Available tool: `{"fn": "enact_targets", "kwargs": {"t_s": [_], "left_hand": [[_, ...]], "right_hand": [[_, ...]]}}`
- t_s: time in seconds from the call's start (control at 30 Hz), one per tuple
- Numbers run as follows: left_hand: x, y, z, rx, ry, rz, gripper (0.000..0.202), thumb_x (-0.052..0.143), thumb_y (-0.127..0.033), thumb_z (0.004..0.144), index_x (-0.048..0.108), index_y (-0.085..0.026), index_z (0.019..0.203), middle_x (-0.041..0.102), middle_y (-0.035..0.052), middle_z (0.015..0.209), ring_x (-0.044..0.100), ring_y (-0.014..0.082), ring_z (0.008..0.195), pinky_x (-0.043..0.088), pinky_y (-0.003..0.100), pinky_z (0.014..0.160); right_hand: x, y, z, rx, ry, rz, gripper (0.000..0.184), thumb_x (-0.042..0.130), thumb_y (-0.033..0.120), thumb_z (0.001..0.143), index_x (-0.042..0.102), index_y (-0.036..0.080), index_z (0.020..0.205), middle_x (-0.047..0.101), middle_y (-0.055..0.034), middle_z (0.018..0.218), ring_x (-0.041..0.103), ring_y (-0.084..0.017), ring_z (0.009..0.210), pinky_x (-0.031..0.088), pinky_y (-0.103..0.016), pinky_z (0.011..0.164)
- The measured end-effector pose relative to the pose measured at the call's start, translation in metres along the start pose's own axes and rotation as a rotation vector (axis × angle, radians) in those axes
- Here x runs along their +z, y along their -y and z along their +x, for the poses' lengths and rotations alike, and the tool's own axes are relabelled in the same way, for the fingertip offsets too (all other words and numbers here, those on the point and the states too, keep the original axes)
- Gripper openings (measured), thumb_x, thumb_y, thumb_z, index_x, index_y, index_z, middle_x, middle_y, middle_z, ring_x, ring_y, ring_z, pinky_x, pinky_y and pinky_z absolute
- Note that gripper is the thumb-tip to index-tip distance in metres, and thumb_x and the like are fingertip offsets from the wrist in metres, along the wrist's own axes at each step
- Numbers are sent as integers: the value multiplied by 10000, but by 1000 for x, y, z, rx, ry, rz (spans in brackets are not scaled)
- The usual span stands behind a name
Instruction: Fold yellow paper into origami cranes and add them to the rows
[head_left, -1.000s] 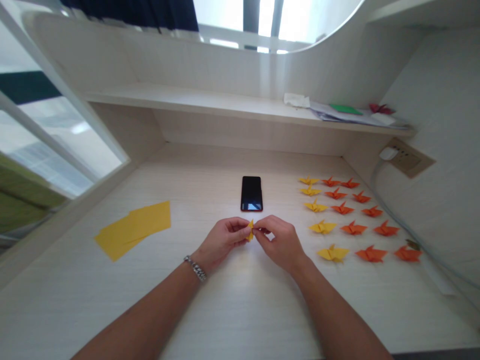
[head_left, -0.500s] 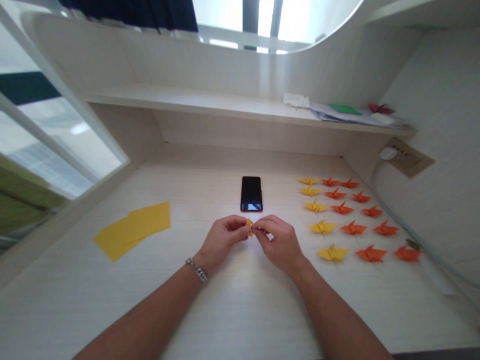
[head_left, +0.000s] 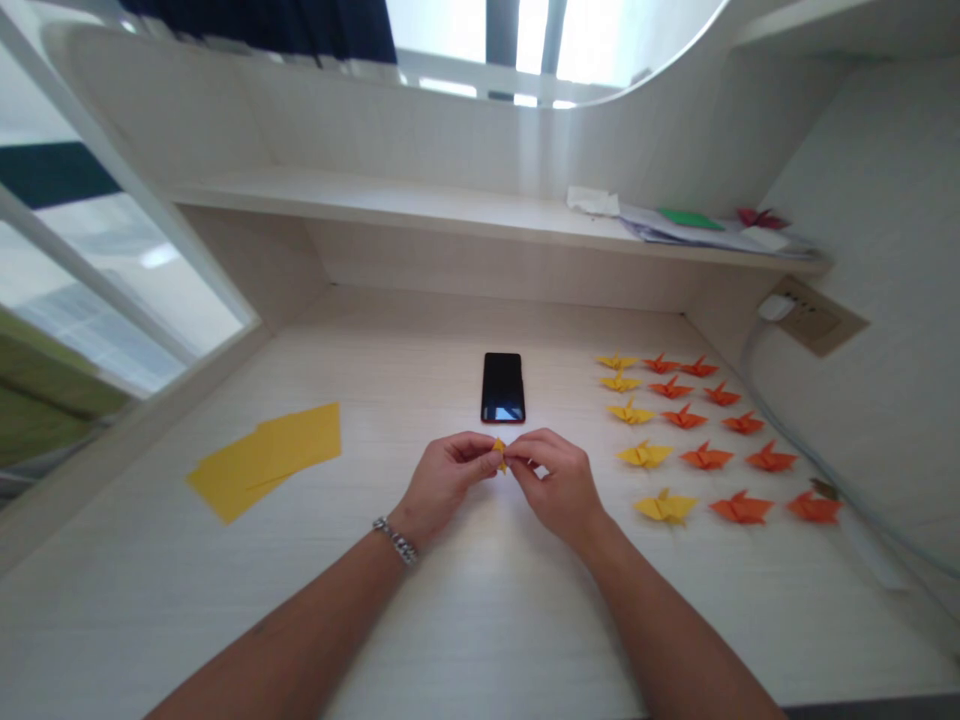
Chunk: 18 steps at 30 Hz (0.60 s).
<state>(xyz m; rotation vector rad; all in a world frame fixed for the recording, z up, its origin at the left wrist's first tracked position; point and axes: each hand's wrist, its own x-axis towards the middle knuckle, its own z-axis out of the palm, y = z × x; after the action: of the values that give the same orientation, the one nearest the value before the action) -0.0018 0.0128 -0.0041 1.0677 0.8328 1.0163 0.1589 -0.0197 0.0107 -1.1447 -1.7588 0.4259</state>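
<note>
Yellow folded paper sits pinched between both hands just above the desk, near the middle. Left hand and right hand each clasp it with thumb and fingertips. Just beyond lies a black phone; yellow sheets lie left, rows of paper cranes right

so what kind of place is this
Likely a study nook at home or in a dorm, used for origami: a pale desk under a shelf, a wall socket, and rows of folded figures. The left hand and right hand pinch a yellow piece.
</note>
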Motion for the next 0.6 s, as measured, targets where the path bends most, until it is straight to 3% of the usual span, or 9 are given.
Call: {"fn": "enact_targets", "kwargs": {"t_s": [0.4,0.6], "left_hand": [[-1,0,1,32,-16,13,209,765,-263,637,706,-139,795,702,60,775,616,154,705,496,274,677],[2,-2,0,9,1,19,212,761,-269,642,707,-142,801,702,53,773,609,146,691,480,261,664]], "right_hand": [[3,3,1,81,-28,77,154,570,160,792,680,221,881,657,-39,824,609,-148,697,507,-249,584],[1,4,1,16,-24,-37,144,528,174,830,657,221,872,649,-50,823,602,-172,755,499,-287,679]]}}
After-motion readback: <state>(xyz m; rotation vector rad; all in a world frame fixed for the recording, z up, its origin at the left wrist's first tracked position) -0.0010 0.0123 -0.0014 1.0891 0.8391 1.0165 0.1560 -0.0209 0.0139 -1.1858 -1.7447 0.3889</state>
